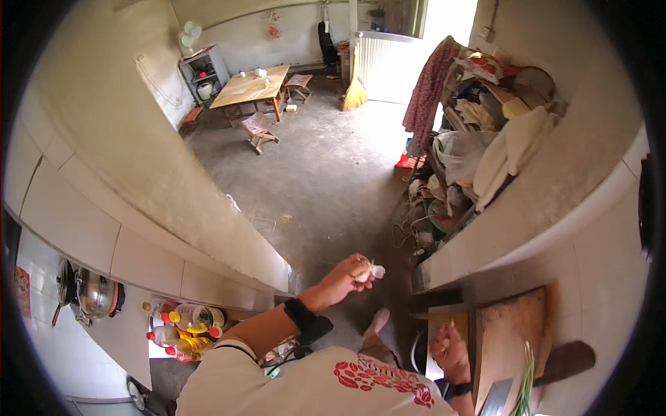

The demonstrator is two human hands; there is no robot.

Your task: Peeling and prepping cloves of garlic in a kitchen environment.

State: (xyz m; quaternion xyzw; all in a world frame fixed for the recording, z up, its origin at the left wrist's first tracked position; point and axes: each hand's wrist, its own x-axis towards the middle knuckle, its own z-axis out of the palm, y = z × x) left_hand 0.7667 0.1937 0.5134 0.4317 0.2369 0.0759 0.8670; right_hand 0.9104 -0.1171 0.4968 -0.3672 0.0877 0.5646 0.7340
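My left hand (341, 279) is held out in front of my body, its fingers closed around a white, papery garlic bulb (376, 272). Lower down on the right, my right hand (451, 355) is curled, with a small pale piece like a garlic clove (445, 342) at its fingers. Beside the right hand lies a wooden cutting board (510, 333). A knife blade (495, 398) and some green onions (526, 381) rest at its near end.
A doorway opens ahead between two walls. Beyond it stand a wooden table (250, 91), folding stools (259, 130) and a broom (354, 93). A heaped rack (479, 139) lines the right side. Oil bottles (184, 329) and a metal pot (99, 297) are on the left.
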